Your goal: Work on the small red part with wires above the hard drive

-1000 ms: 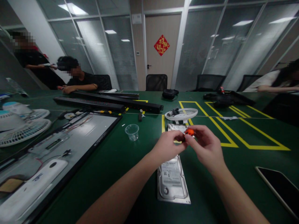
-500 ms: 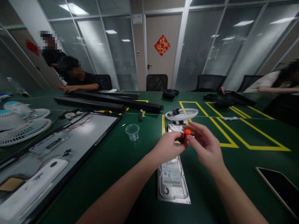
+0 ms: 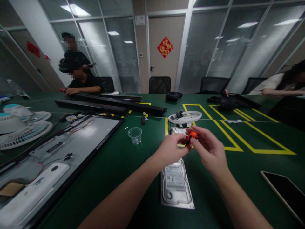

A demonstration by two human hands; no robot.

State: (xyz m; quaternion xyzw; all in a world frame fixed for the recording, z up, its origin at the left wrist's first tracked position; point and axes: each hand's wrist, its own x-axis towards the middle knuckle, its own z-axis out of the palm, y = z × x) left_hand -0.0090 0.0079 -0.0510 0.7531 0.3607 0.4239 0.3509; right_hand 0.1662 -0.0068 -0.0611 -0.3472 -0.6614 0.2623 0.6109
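Note:
My right hand pinches an orange-and-black screwdriver, its handle end turned toward me and its shaft out of sight. My left hand is closed against the same tool, thumb and fingers at its dark lower side. Behind the hands lies a silver hard drive, mostly covered by them. Closer to me, a hard drive cover with a white label lies flat on the green table. To the left of my left hand stands a clear plastic cup.
A white fan grille lies beyond the hands. An opened display panel and fan parts take up the left side. A phone lies at right. Long black bars lie farther back, near a seated person.
The orange handle has turned and tilted slightly between my fingers; my hands stay in nearly the same place. In the background, a standing person has moved right.

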